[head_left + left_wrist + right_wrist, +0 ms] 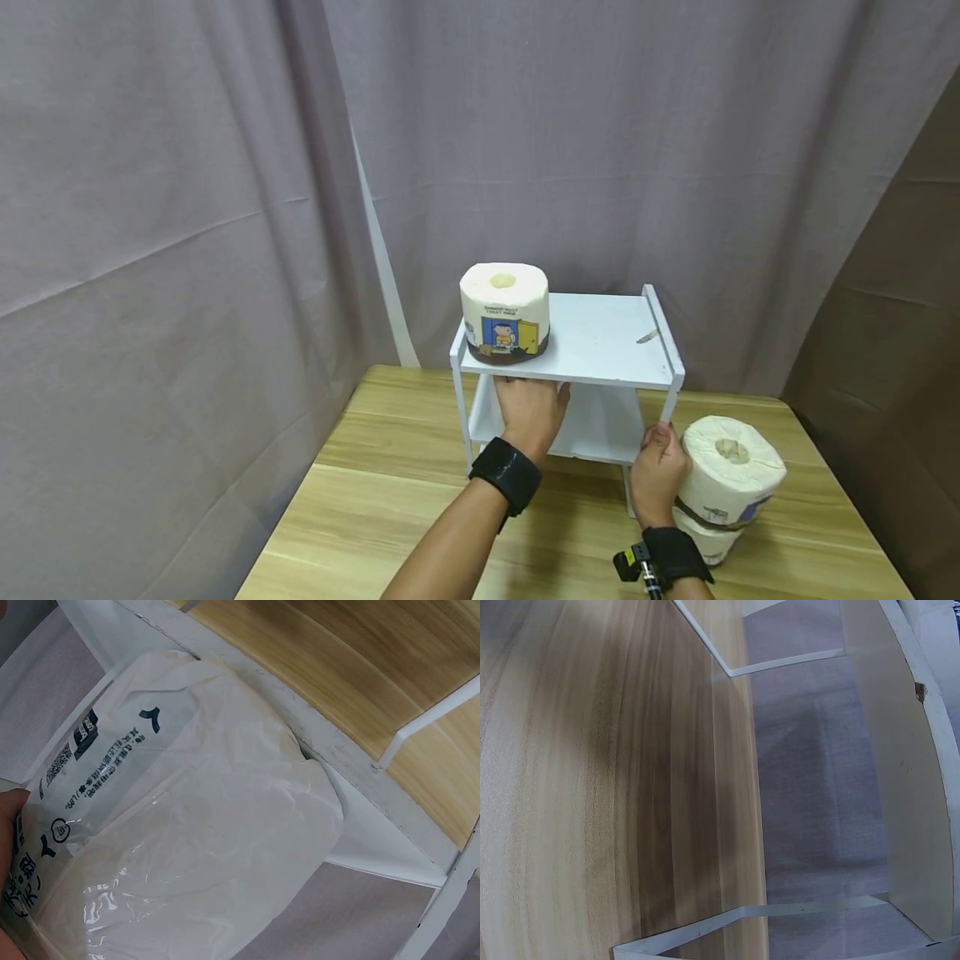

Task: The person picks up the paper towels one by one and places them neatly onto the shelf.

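A white two-tier shelf rack (600, 333) stands on the wooden table, with one wrapped toilet paper roll (504, 315) on its top left. My left hand (532, 412) reaches beneath the top board. In the left wrist view that hand (9, 877) grips a toilet paper roll (202, 817) in a white, black-printed plastic wrapper, tilted over the lower shelf's edge; the head view hides this roll. My right hand (660, 475) holds the rack's front right upright. Beside it are two stacked rolls, the upper roll (731, 467) over the lower roll (708, 537).
Grey curtains (562, 125) hang behind the table and to its left, and a brown cloth (892, 350) hangs on the right. In the right wrist view, thin white legs (682, 934) support the lower board (900, 750), whose edge is chipped.
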Available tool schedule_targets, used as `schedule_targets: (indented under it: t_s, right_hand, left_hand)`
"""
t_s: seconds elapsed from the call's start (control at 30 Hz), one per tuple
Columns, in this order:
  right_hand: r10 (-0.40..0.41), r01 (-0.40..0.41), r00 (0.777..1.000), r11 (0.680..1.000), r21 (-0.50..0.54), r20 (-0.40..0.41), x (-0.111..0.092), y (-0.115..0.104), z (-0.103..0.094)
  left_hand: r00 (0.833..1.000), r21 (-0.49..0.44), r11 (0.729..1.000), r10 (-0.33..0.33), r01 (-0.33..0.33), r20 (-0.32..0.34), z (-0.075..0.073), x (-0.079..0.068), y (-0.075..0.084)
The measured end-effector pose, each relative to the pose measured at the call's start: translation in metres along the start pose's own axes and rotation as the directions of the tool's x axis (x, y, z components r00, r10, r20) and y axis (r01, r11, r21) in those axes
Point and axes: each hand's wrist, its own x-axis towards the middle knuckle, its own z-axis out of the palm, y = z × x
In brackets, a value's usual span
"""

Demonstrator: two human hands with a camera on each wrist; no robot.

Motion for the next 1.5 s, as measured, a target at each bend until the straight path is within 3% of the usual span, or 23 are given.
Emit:
schedule_targets:
  t_s: [0.4, 0.57, 0.83, 1.0, 1.23, 1.5]
  right_hand:
    - [0.004, -0.004, 1.0, 1.0, -0.01, -0.015, -0.001, 0.001, -0.001]
    - [0.007, -0.007, 1.0, 1.0, -0.006, -0.018, 0.0, 0.003, -0.001]
    - [0.004, -0.004, 1.0, 1.0, 0.001, -0.013, 0.0, 0.001, -0.002]
    - [0.002, -0.002, 1.0, 1.0, -0.012, -0.013, 0.001, 0.0, -0.002]
    - [0.011, -0.011, 1.0, 1.0, 0.0, -0.013, 0.0, 0.001, -0.001]
    - [0.017, -0.017, 1.0, 1.0, 0.005, 0.0, 0.0, 0.001, 0.001]
  left_hand:
    - [0.998, -0.03, 0.998, 0.052, -0.053, -0.048, 0.001, -0.005, -0.009]
    - [0.998, -0.043, 0.997, 0.057, -0.058, -0.018, 0.0, -0.006, -0.014]
    - [0.995, -0.133, 0.986, 0.099, -0.098, -0.001, -0.002, -0.005, -0.025]
    - [0.991, -0.173, 0.976, 0.129, -0.132, -0.028, -0.001, -0.006, -0.032]
    - [0.983, -0.252, 0.95, 0.173, -0.183, -0.064, -0.001, -0.007, -0.044]
    - [0.979, -0.468, 0.873, 0.191, -0.136, 0.071, -0.005, -0.005, -0.062]
